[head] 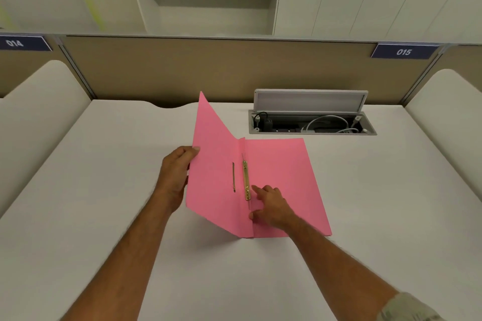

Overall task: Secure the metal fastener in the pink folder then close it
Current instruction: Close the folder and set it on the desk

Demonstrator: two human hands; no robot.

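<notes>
The pink folder [281,169] lies open on the white desk, its back flat and its front cover tilted up on the left. My left hand [175,174] grips the outer edge of that raised cover. A brass metal fastener [245,181] runs along the spine fold, with a thin prong standing up at its far end. My right hand [271,204] rests on the flat half near the spine, forefinger stretched to the fastener's near end and thumb pressing by the fold. A narrow slot or second strip [233,177] shows on the raised cover.
A cable well [313,125] with its lid propped up and white cables inside sits at the back right of the desk. A tan partition [208,68] with number tags 014 and 015 bounds the far edge. Padded side panels flank the desk.
</notes>
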